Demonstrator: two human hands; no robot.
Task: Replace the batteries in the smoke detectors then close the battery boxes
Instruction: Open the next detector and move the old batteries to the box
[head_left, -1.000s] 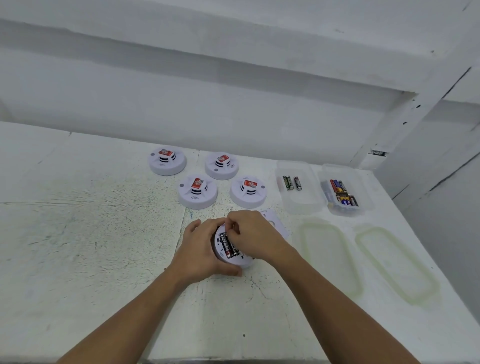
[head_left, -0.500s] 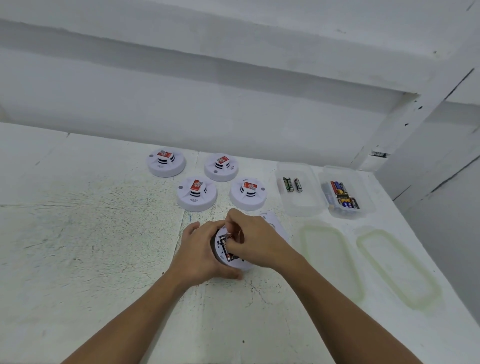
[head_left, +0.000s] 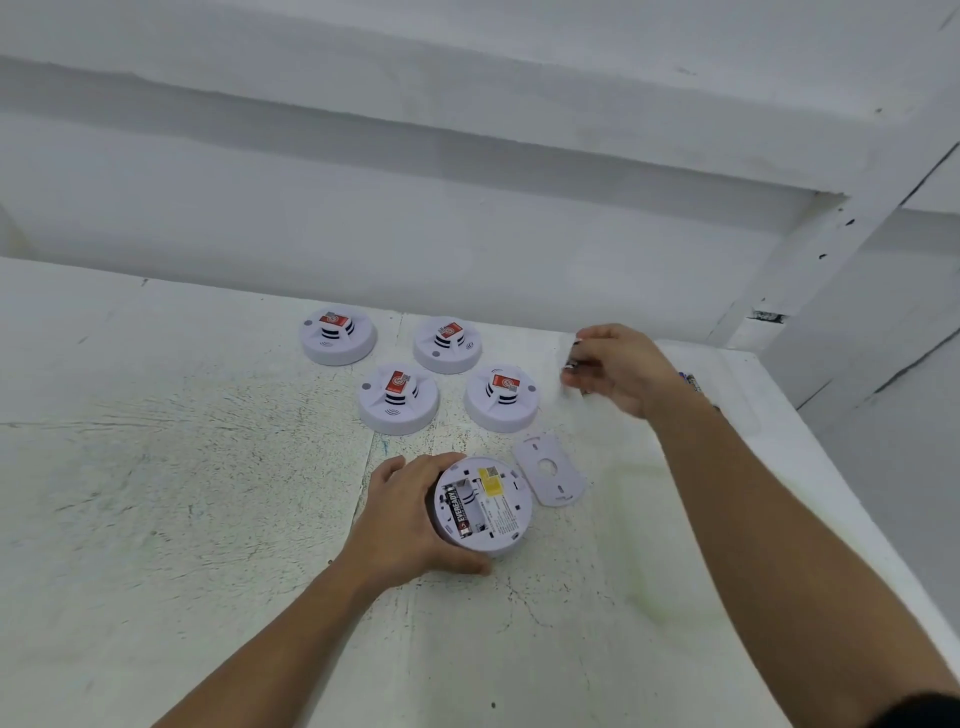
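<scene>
5 detectors (head_left: 399, 400), 1 cover (head_left: 551, 470), 1 batt. (head_left: 459, 512) fitted.

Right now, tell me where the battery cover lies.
Head view, centre: battery cover lies flat on the table, just right of the opened detector the left hand holds.

Left hand (head_left: 410, 519) grips upturned smoke detector (head_left: 498, 519) on tabletop (head_left: 182, 493). One black battery (head_left: 460, 512) sits in its open compartment. Cover (head_left: 550, 470) lies flat just right of it. Right hand (head_left: 623, 371) is raised and blurred, fingers curled on small item (head_left: 573, 364). Four more detectors (head_left: 399, 397) stand behind.
</scene>
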